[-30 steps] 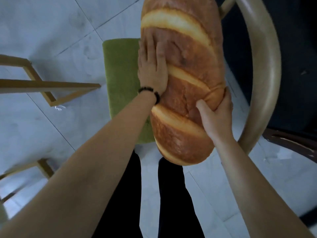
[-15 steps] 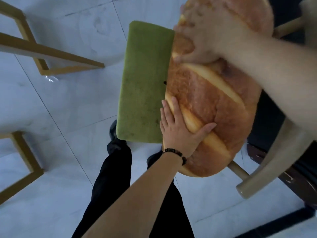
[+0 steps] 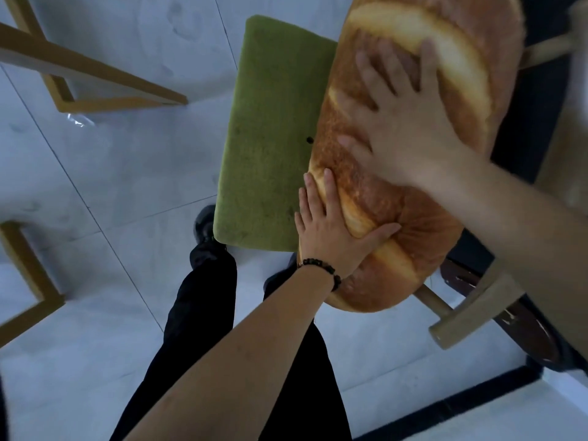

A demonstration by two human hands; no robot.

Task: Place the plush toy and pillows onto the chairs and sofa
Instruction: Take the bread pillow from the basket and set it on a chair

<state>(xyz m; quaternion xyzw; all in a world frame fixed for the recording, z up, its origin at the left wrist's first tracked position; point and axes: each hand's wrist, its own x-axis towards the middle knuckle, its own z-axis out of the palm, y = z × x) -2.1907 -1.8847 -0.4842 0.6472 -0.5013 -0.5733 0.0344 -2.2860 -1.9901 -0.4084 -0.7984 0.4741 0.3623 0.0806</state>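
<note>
A long pillow shaped like a loaf of bread [image 3: 423,243] lies along the right side of a chair's green seat cushion [image 3: 273,128]. The pillow's near end hangs past the seat's front edge. My left hand [image 3: 331,240], with a dark bead bracelet at the wrist, holds the pillow's near left side, thumb laid across its top. My right hand [image 3: 410,135] lies flat on the pillow's middle with fingers spread, slightly blurred. The chair's pale wooden arm [image 3: 471,313] curves round on the right.
Yellow wooden frame legs [image 3: 95,74] stand on the pale tiled floor at the upper left, and another frame leg [image 3: 28,281] at the lower left. My legs in black trousers [image 3: 206,313] stand just before the seat. A dark brown curved piece [image 3: 525,329] lies beyond the chair arm.
My right hand slid down from the pillow's far end to its middle and flattened out. My left hand stays at the near end. The view has moved in closer.
</note>
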